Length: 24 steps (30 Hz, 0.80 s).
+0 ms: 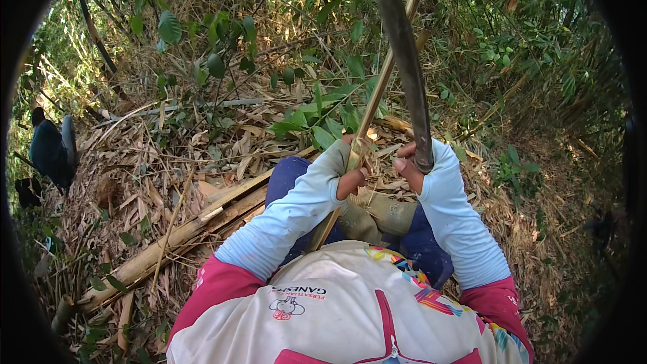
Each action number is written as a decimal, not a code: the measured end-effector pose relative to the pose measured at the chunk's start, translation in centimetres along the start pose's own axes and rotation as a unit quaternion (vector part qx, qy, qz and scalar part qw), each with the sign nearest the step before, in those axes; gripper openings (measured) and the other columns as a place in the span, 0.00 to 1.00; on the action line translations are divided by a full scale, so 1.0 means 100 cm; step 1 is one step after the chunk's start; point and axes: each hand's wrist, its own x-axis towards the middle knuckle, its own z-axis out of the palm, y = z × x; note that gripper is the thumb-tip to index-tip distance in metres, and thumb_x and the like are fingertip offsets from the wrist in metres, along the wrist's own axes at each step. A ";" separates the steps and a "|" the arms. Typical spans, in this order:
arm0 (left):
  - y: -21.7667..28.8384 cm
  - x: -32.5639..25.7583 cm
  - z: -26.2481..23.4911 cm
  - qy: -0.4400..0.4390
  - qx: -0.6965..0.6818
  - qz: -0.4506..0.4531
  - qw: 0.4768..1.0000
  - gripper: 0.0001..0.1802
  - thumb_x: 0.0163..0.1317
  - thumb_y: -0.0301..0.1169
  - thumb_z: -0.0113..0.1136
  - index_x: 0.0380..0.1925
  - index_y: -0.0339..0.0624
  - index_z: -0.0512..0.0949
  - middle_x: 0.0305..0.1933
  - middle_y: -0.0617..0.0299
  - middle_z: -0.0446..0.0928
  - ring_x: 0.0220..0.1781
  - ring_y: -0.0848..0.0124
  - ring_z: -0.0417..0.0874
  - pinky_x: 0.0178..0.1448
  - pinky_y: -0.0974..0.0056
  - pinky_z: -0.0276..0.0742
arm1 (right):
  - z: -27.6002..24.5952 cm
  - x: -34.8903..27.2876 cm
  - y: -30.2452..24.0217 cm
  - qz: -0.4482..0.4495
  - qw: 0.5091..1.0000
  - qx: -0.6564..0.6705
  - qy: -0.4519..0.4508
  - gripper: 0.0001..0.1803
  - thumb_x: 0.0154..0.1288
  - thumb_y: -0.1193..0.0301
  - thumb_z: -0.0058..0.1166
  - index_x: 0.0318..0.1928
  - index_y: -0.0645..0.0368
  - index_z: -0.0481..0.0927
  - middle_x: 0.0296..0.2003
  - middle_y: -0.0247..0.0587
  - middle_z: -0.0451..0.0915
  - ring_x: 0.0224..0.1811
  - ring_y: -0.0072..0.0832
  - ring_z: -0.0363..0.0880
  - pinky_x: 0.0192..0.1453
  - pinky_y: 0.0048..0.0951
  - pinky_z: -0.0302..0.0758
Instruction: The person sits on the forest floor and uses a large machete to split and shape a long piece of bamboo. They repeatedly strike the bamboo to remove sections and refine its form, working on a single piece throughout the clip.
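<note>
My left hand point(350, 170) grips a thin bamboo strip point(385, 71) that slants up toward the top of the picture. My right hand point(412, 170) is closed on the handle of a long dark curved blade point(408, 61), held upright just right of the strip. Both forearms wear pale blue sleeves. The strip's lower end runs down behind my left forearm over my lap.
Thick split bamboo poles point(182, 232) lie on dry leaf litter at my left. Green shrubs point(317, 118) and bamboo stems stand ahead. Another person in dark clothes point(50, 152) crouches at the far left edge.
</note>
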 end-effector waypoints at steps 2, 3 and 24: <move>0.000 0.001 -0.002 -0.004 -0.009 0.017 1.000 0.32 0.57 0.24 0.51 0.63 0.39 0.59 0.38 0.62 0.75 0.30 0.75 0.76 0.31 0.70 0.75 | 0.002 0.003 0.000 0.035 0.998 0.056 0.015 0.14 0.55 0.67 0.70 0.38 0.61 0.80 0.26 0.28 0.79 0.28 0.14 0.74 0.34 0.19 0.71; 0.000 0.001 -0.002 -0.008 -0.013 0.026 1.000 0.31 0.57 0.25 0.51 0.63 0.39 0.59 0.38 0.62 0.74 0.29 0.75 0.76 0.31 0.70 0.74 | 0.005 0.005 0.001 0.021 0.997 0.066 0.016 0.15 0.55 0.67 0.70 0.38 0.61 0.80 0.24 0.28 0.78 0.25 0.14 0.73 0.31 0.18 0.71; -0.003 0.000 0.005 0.133 0.345 0.148 0.917 0.41 0.54 0.24 0.59 0.68 0.30 0.53 0.43 0.44 0.75 0.37 0.57 0.79 0.40 0.59 0.74 | 0.049 0.019 0.000 -0.103 0.994 0.019 0.045 0.09 0.58 0.72 0.64 0.32 0.61 0.77 0.21 0.31 0.76 0.24 0.15 0.71 0.29 0.21 0.68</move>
